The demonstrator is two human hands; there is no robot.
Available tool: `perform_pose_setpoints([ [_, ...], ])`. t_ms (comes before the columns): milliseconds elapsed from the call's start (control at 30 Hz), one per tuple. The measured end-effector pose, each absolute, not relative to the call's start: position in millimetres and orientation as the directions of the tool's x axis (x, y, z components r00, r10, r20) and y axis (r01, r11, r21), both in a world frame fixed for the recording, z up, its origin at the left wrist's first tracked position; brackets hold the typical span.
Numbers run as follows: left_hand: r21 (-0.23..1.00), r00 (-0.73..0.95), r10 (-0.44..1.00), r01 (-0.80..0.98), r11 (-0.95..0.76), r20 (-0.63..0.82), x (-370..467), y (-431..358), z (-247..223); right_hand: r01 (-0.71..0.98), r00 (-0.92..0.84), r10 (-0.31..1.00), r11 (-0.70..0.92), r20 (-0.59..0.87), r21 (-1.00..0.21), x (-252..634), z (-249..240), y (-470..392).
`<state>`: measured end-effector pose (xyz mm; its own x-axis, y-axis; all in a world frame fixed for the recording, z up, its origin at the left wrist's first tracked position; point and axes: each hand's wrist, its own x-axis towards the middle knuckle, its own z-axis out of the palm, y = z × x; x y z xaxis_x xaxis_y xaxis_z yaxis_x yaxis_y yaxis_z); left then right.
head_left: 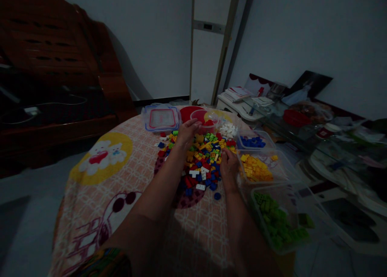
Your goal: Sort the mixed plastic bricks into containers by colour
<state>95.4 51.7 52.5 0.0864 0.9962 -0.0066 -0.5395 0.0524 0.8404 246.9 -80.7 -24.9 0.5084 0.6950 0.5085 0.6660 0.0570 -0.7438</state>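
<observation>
A mixed pile of toy building bricks (208, 156) in red, blue, yellow, green and white lies between my forearms. My left hand (188, 131) is over the far side of the pile, just in front of a clear tub of red bricks (208, 123). Its fingers are pinched together; whatever they hold is too small and dark to name. At the pile's right edge, beside the box of yellow bricks (255, 168), is my right hand (230, 166). Its fingers are curled closed, and their contents are hidden.
Along the right side stand clear boxes of blue bricks (253, 142) and green bricks (272, 216). White bricks (228, 130) are heaped at the back. A blue-rimmed lidded box (161, 118) sits at the back left. A cluttered glass table (281, 116) stands right.
</observation>
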Motion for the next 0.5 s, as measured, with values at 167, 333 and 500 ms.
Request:
perform_pose_setpoints([
  [167,0.965,0.356,0.928,-0.262,-0.014,0.11,87,42,60,0.672,0.504,0.695,0.059,0.513,-0.739,248,-26,-80],
  [333,0.965,0.715,0.699,0.187,-0.181,-0.007,91,32,63,0.65,0.518,0.697,0.058,0.497,-0.758,247,-22,-85],
  [500,0.779,0.795,0.59,0.457,-0.429,-0.142,103,19,61,0.623,0.533,0.688,0.074,0.492,-0.779,246,-21,-86],
])
